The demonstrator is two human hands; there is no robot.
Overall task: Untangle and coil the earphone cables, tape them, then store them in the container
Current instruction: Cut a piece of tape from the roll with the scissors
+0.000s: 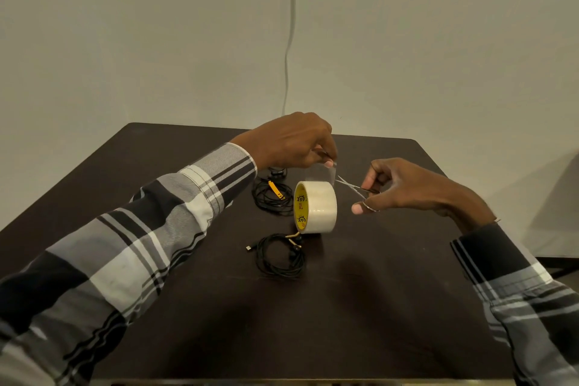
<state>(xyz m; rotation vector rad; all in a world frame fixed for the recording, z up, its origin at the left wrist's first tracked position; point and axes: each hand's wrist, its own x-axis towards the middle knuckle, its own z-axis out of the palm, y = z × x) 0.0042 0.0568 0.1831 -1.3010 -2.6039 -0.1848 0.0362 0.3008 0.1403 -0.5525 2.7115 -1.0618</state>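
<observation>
Your left hand (289,141) hangs above the far middle of the dark table (391,291), fingers curled downward, thumb and fingertips pinching the free end of a clear tape strip (326,173). The strip runs down from that pinch to the tape roll (315,207), which stands on its edge on the table, yellow core facing you and to the left. Your right hand (404,188) is just right of the roll, fingers curled around the handles of small scissors (352,186); the blades are spread apart and point left toward the strip, their tips just beside its right edge. Whether they touch the tape you cannot tell. One finger of that hand, wearing a ring, sticks out lower and to the left, holding nothing. Two black earphone coils lie on the table. The far coil (272,199) sits just left of the roll, partly behind it, with a yellow tag across it. The near coil (280,257) lies just in front of the roll, a plug poking out to its left and a pale tie at its top. Both plaid sleeves (141,244) reach in from the near corners. A thin cord (289,31) hangs down the wall behind the table.
</observation>
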